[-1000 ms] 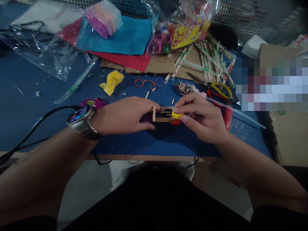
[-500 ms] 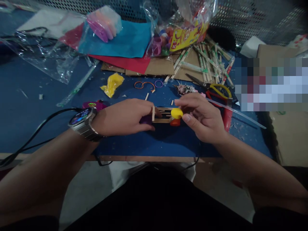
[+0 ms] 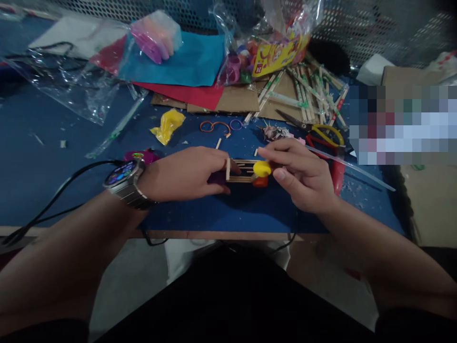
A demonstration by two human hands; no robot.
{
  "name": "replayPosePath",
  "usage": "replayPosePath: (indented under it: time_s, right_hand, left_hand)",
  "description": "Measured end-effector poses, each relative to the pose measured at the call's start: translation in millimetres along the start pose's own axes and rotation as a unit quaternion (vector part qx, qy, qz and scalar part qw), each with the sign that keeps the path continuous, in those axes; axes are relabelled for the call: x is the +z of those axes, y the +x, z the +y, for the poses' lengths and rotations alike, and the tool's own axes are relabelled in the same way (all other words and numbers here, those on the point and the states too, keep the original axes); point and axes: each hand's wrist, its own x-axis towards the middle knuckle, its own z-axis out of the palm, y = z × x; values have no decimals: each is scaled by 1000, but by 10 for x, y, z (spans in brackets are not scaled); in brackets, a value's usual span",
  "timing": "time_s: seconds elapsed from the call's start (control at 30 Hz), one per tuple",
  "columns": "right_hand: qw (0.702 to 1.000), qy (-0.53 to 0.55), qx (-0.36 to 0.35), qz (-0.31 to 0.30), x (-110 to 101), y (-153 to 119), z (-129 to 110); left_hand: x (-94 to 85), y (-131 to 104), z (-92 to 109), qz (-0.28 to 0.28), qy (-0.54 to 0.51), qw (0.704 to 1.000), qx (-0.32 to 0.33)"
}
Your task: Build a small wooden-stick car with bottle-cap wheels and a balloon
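My left hand is closed around the left end of a small wooden stick frame, held low over the blue table. Part of a dark purple piece shows beneath its fingers. A rounded yellow piece and an orange piece sit at the frame's right end. My right hand hovers beside the yellow piece, thumb and forefinger apart and bent. Whether a finger behind touches it I cannot tell.
Red-and-yellow-handled pliers lie beyond my right hand. Behind are bundled sticks, a yellow packet, orange rings and a blue sheet. A black cable runs by my left wrist. Cardboard stands at right.
The yellow piece shows a different, streaked surface, as if turned. My right thumb sits slightly farther from it. My left hand and the frame stay nearly in place.
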Motion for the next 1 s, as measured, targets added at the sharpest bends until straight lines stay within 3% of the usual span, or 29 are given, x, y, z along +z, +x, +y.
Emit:
replayPosePath:
  time_s: [0.33, 0.7, 1.0]
  right_hand:
    - [993, 78, 84, 25, 134, 27, 31]
    - [983, 128, 128, 33, 152, 64, 21]
    - [976, 165, 144, -2, 135, 120, 17]
  left_hand:
    - [27, 9, -37, -3, 0, 1000, -1]
    - [1, 14, -6, -13, 7, 1000, 2]
    - [0, 14, 5, -12, 4, 1000, 1]
